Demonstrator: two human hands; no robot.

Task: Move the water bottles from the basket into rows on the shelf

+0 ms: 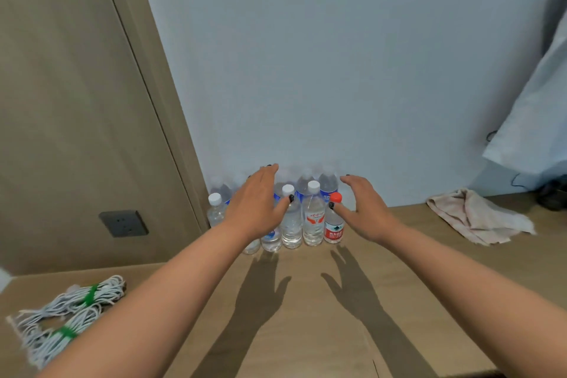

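Right now I have both hands spread over the cluster of water bottles that stands upright against the pale wall at the back of the wooden shelf top. My left hand hovers over the left part of the group with fingers straight and its thumb just beside a white cap; my right hand sits at the right end, fingers relaxed and wide, thumb near the red-capped bottle. Neither hand grips anything. The front row shows clear bottles with white caps, one with a red-and-white label; a back row with blue labels stands touching the wall. A brown door and a dark wall socket are to the left, a crumpled beige cloth lies well apart on the right, and bundled white cords with green ties rest at the lower left. My left hand hides several bottles, so I cannot count them, and the back row is blurred.
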